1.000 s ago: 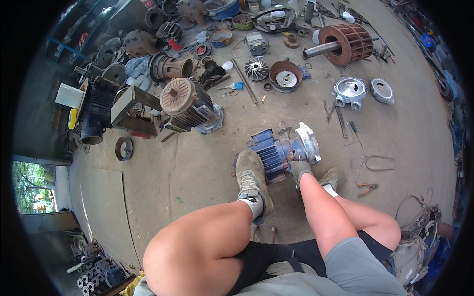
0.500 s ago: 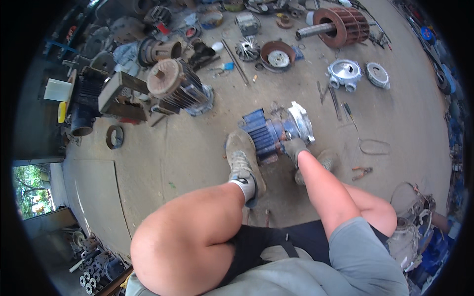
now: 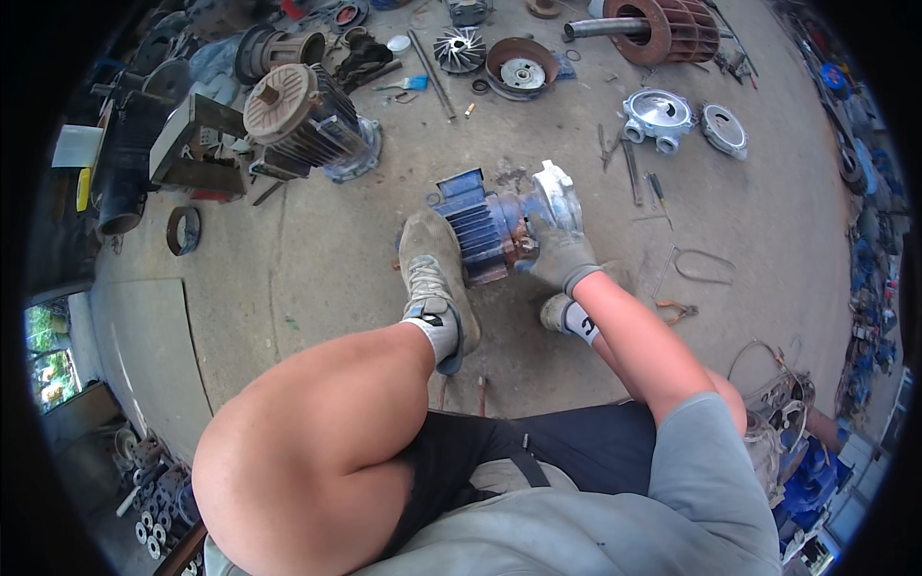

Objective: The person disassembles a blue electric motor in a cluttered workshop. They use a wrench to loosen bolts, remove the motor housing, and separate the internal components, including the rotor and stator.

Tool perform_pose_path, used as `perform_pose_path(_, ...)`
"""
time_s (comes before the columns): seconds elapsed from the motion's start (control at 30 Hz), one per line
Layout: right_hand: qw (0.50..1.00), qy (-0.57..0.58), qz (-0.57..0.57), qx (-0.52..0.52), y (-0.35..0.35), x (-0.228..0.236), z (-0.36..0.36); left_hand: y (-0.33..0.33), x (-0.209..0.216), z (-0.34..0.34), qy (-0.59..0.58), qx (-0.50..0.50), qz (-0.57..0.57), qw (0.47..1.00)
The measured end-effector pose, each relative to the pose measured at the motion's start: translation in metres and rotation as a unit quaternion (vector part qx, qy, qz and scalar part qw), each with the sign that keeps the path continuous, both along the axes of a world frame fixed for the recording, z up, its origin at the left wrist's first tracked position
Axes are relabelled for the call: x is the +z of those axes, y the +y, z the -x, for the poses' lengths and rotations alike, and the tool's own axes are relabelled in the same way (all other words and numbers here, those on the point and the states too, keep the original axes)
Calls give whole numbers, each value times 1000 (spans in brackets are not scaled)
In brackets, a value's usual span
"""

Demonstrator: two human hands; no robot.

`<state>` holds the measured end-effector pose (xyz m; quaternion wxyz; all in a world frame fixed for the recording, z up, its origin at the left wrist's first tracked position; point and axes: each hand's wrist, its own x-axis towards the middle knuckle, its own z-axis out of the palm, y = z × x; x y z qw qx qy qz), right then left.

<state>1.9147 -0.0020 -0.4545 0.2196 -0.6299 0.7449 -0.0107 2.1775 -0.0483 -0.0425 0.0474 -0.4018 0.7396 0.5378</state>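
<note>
A blue electric motor (image 3: 480, 228) with cooling fins lies on its side on the floor between my feet. On its right end sits a silver metal housing (image 3: 557, 197). My right hand (image 3: 565, 257), in a grey work glove, grips the motor assembly where the blue body meets the silver end. Part of its fingers is hidden behind the neck. My left shoe (image 3: 429, 252) stands against the motor's left side, and my right shoe (image 3: 555, 312) is near the gloved hand. My left hand is out of view.
A larger upright motor (image 3: 307, 110) stands at the far left, beside a metal frame (image 3: 187, 154). Two silver covers (image 3: 658, 117) lie at the far right. Nearer are a screwdriver (image 3: 659, 192), a bent wire (image 3: 706, 267) and orange-handled pliers (image 3: 677, 310). A rusty rotor (image 3: 663, 34) is at the back.
My view has shifted, so the floor items sit higher and further left. The gloved right hand has moved up on the motor's neck and shows more of its back.
</note>
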Motion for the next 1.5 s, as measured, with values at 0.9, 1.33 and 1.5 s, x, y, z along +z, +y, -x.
perform_pose_path(0.9,989,73,-8,131,-25,-44,-17,-24,-26,-31,56,-34,87,994)
perform_pose_path(1.33,989,71,-27,131,-29,-40,-20,3,-11,-1,48,44,56,996)
perform_pose_path(1.5,992,74,13,100,-26,-41,-22,-5,-9,3,38,-1,67,997)
